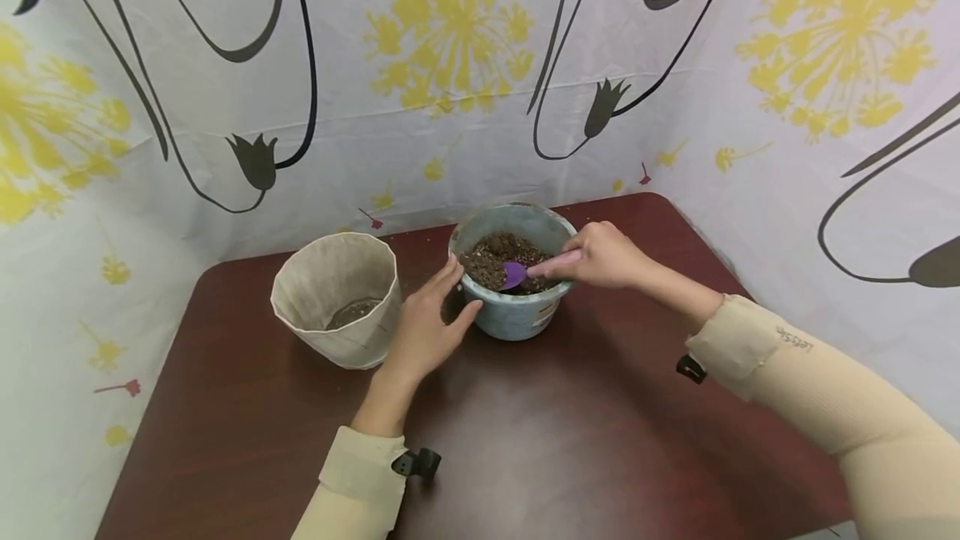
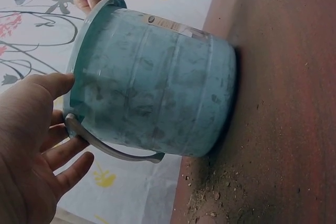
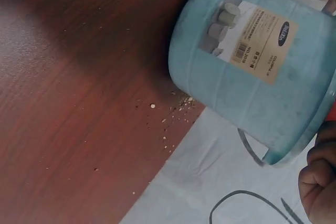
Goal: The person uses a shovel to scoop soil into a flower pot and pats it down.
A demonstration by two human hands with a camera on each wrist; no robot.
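In the head view, the right hand is gripping a small shovel by its pink handle, with fingers closed round it above the right side of the rim of a blue bucket. The shovel's long axis is running leftward from that grip and slightly toward the person, its purple blade resting in the dark soil. The left hand is sitting at the bucket's left rim, thumb and fingers spread. A pale pot is standing to the left on the red-brown table, some soil showing at its bottom. The left hand is lying between the blade and this pot, so it is nearer to the pot, while the right hand is reaching from the bucket's far side.

In the left wrist view, the left hand's thumb is touching the rim and its loosely extended fingers are lying by the bucket's handle; it is not clasping anything firmly. Crumbs are lying beside the base.

In the right wrist view, the right hand is showing curled fingers beside the rim, the bucket's label facing this camera. The shovel's blade is hidden here.
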